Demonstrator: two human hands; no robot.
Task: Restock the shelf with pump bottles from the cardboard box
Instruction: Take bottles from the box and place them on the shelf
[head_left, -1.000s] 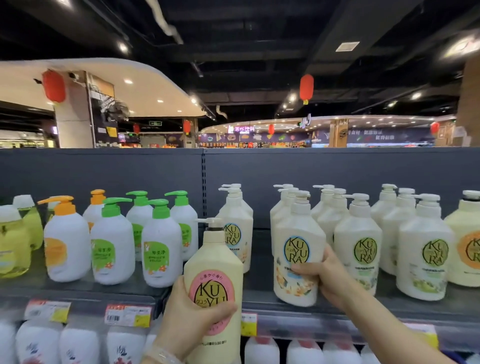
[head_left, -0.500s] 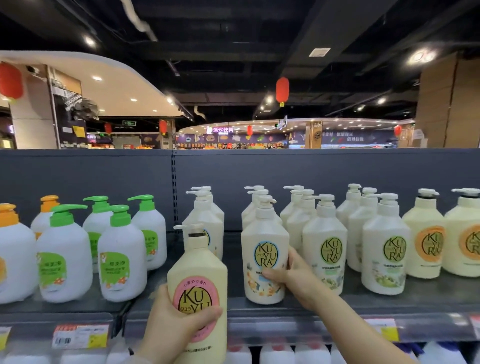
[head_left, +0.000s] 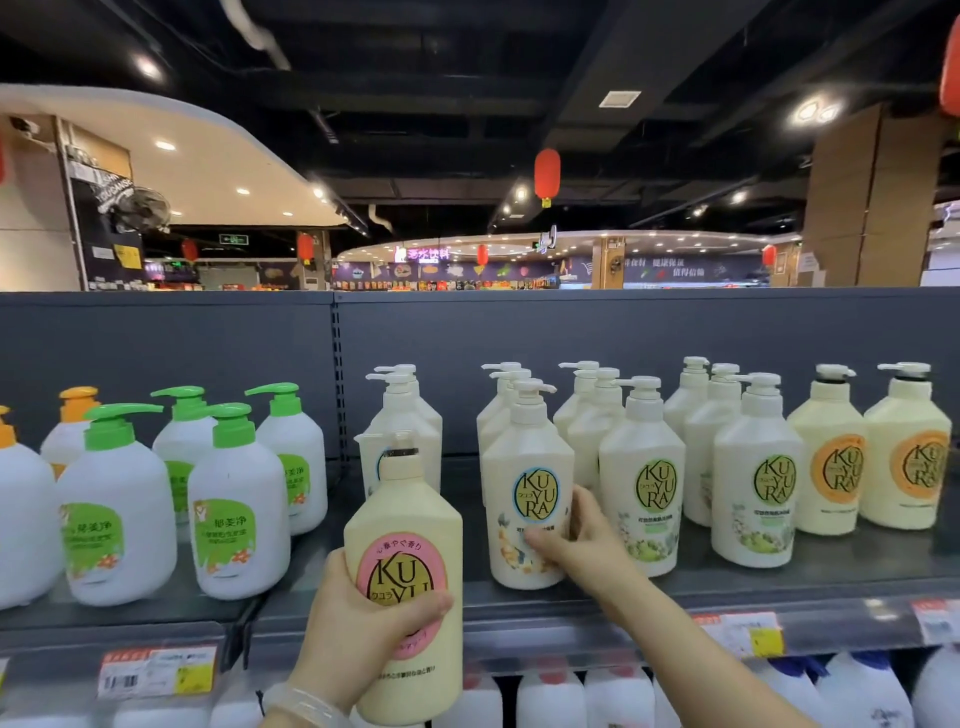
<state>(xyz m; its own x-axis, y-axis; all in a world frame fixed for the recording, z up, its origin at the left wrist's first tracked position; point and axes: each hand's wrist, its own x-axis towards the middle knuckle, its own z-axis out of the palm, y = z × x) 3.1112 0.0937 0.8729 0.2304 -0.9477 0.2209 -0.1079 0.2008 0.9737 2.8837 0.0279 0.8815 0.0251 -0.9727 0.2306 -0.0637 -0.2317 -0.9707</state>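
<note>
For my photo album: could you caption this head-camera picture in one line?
Left hand holds a pink-label pump bottle while right hand grips a blue-label bottle on the shelf.

held bottle (head_left: 410, 582): cream, pink label | pumps (head_left: 122, 415): green | lantern (head_left: 547, 174): red

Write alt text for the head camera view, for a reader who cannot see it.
A person's left hand grips a pink-label pump bottle in front of a grey shelf, while the right hand holds a blue-label bottle standing on it. Rows of cream and green-capped bottles fill the shelf.
</note>
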